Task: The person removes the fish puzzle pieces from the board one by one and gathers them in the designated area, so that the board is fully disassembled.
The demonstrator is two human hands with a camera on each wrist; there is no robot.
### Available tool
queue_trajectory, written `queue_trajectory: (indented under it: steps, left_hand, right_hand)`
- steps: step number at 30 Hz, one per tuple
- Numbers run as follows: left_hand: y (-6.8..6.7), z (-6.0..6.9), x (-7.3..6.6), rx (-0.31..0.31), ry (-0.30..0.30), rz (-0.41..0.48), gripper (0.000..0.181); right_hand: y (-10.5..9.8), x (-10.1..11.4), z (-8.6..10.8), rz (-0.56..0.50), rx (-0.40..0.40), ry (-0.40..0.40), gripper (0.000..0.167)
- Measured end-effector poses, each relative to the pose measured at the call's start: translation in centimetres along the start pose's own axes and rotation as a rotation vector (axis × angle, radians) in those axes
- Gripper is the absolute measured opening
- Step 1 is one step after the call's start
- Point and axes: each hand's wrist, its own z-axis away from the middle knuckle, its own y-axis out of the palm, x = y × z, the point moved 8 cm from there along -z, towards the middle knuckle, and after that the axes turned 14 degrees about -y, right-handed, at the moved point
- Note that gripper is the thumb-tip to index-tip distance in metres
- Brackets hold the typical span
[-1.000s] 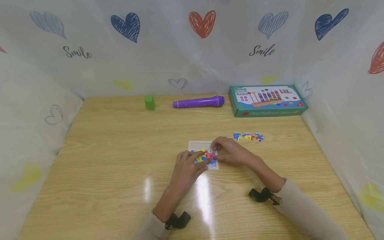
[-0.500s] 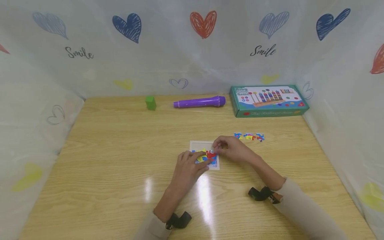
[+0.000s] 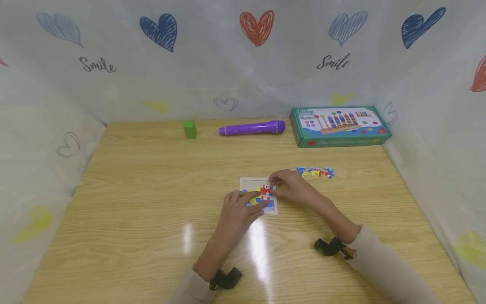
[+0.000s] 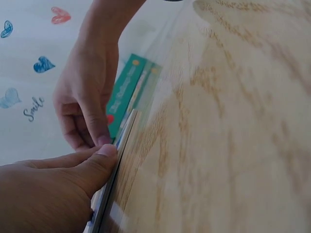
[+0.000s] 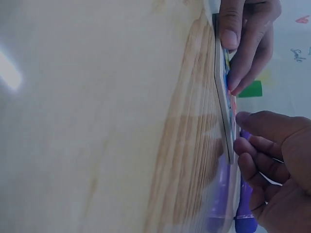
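Red pc (image 3: pixel 265 191) on tray (image 3: pixel 248 184), rt side; R hand (image 3: pixel 291 188) fingers pinching its rt edge. L hand (image 3: pixel 236 211) fingers extended, touching blue/yellow pcs (image 3: pixel 269 206). 3 loose pcs (image 3: pixel 314 172) on desk (image 3: pixel 152 190), nr R hand.

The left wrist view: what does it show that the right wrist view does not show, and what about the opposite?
Only the left wrist view shows the green box. Only the right wrist view shows the purple microphone and the green block. Both show the left hand, the right hand, the puzzle board and the table.
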Motion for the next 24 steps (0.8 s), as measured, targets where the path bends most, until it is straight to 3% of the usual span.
queue_trajectory:
  steps: [9,16,24]
  left_hand:
    - [0.0,0.0,0.0,0.007,0.003,-0.006,0.031]
    - [0.1,0.0,-0.1,0.013,-0.002,-0.036,0.03]
    - [-0.1,0.0,-0.1,0.001,0.001,0.02,0.03]
  right_hand:
    - [0.4,1.4,-0.2,0.234,0.046,-0.085,0.037]
    - [0.5,1.3,-0.4,0.249,0.042,-0.079,0.038]
    - [0.0,1.8,-0.2,0.213,0.013,-0.135,0.036]
